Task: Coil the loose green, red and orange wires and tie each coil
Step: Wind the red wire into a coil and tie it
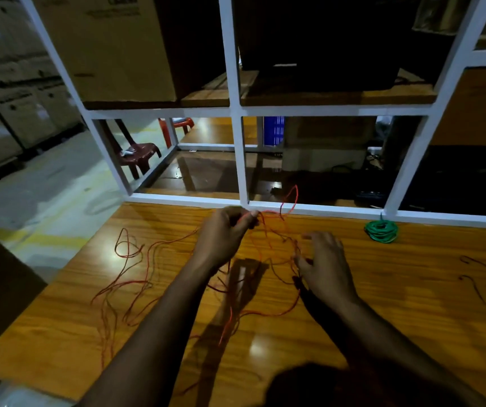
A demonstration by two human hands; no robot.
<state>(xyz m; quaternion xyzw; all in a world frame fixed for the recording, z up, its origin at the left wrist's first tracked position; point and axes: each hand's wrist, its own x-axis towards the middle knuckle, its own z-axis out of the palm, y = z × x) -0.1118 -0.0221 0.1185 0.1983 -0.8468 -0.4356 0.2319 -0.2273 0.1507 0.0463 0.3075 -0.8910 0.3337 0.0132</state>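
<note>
Loose red and orange wires (136, 277) sprawl in tangled loops over the wooden table (412, 304), from the left side to the middle. My left hand (224, 233) is raised near the table's far edge and pinches a red wire, whose end arcs up to the right (293, 198). Lower and to the right, my right hand (324, 265) hovers with fingers spread and thumb and forefinger at the strands; whether it pinches one is unclear. A green wire coil (381, 230) lies wound up at the far right of the table.
A white metal shelf frame (239, 160) stands along the table's far edge, with cardboard boxes (112, 45) on its upper shelf. Two short dark wire pieces (473, 277) lie at the right. A maroon plastic stool (139, 154) is on the floor beyond.
</note>
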